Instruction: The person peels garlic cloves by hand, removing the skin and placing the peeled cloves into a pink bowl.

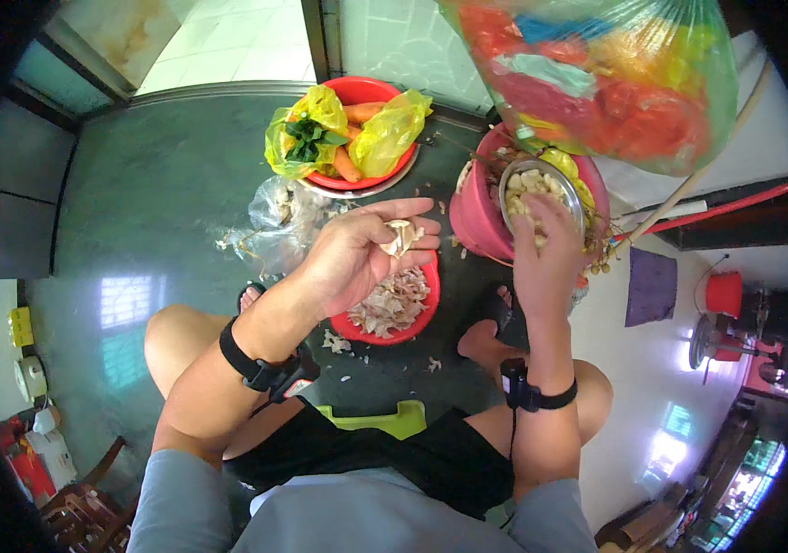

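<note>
Palm up, my left hand [356,256] holds a piece of a garlic bulb [401,238] with papery skin under its thumb. Below that hand, a small red basin [435,294] on the floor is heaped with garlic skins [390,304]. My right hand [551,256] reaches over a round metal bowl [504,190], its fingertips at the peeled garlic cloves [531,183] inside. Whether those fingers pinch a clove is hidden by the hand itself. The bowl rests tilted on top of a pink bucket [473,225] that also contains plant scraps.
Ahead, a red basin [359,84] contains carrots [347,164], leafy greens [310,138] and yellow plastic bags. A clear plastic bag [290,221] with garlic lies nearby. Upper right hangs a large bag [608,90] stuffed with coloured plastic bags. Loose skins dot the dark floor.
</note>
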`<state>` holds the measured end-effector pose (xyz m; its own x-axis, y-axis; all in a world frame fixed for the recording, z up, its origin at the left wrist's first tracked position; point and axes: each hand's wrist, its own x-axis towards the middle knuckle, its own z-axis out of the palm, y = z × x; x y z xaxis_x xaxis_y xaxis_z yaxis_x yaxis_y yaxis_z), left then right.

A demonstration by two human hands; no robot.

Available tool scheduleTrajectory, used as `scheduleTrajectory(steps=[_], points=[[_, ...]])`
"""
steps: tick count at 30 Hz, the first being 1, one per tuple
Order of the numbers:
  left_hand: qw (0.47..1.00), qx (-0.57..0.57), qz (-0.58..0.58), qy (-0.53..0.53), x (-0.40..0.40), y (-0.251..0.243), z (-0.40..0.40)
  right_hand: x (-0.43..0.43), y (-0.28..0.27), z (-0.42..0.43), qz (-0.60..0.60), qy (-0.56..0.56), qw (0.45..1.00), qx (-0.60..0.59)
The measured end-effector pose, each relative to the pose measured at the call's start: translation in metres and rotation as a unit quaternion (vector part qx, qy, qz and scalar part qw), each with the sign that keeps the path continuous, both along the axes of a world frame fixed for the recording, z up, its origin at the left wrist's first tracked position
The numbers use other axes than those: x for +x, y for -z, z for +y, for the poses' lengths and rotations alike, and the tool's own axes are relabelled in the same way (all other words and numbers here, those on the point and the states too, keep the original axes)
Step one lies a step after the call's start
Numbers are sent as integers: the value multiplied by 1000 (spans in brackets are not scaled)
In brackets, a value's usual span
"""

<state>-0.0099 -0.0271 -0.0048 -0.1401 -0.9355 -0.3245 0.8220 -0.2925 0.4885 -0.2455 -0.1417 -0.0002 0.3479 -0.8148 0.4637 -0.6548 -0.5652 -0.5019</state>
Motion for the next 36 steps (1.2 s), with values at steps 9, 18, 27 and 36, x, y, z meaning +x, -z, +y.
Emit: scheduleTrajectory(steps=[9,18,27,36], points=[[996,-84,-4,-10,-8,-11,13,57,-9,56,-81,-204,973,69],[896,-156,-416,-8,-7,-4,15,67,-7,62,-156,-174,958,165],[936,-125,-328,-7,1,-13,24,74,-13,67,-355,-237,795,431],[936,-100,-337,-15,3,-7,19,78,1,63,-292,-217,847,388]])
